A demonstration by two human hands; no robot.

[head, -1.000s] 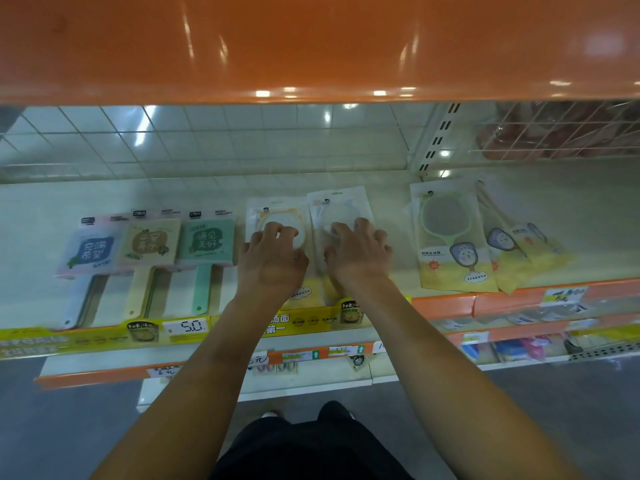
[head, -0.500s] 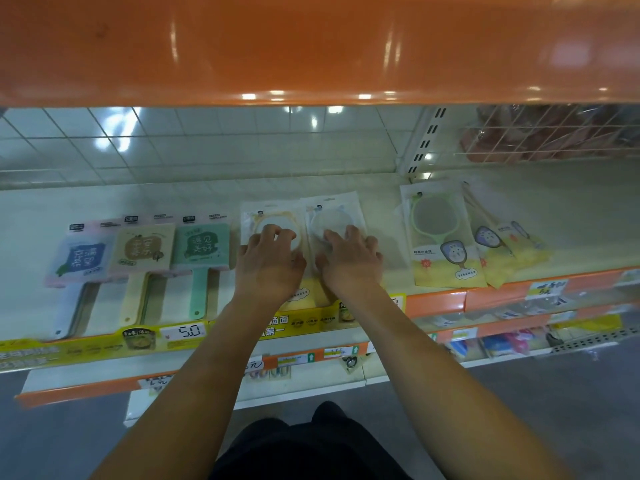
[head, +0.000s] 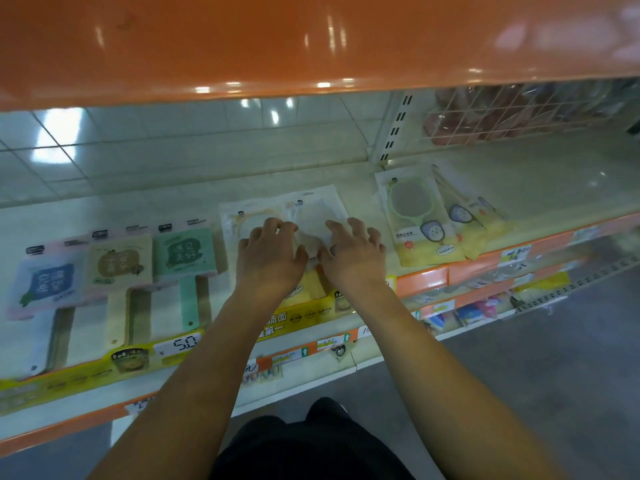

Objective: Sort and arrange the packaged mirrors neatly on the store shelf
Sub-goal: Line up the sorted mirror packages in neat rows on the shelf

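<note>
Clear plastic packs with pale yellow lower halves lie side by side at the centre of the frame on the white shelf [head: 540,174]. The left hand [head: 268,256] rests on the left mirror pack [head: 239,220], fingers bent and spread, tips pressing the plastic over the round mirror. The right hand [head: 353,252] lies on the right mirror pack [head: 323,209] the same way — fingers splayed and arched, tips down, gripping nothing. The thumbs nearly meet between the two packs. Right of centre lies a green-rimmed mirror pack [head: 420,220] with more packs [head: 478,220] fanned beside it. At the left of the frame sit three square paddle mirrors [head: 117,261] — blue, tan, green — in a row.
</note>
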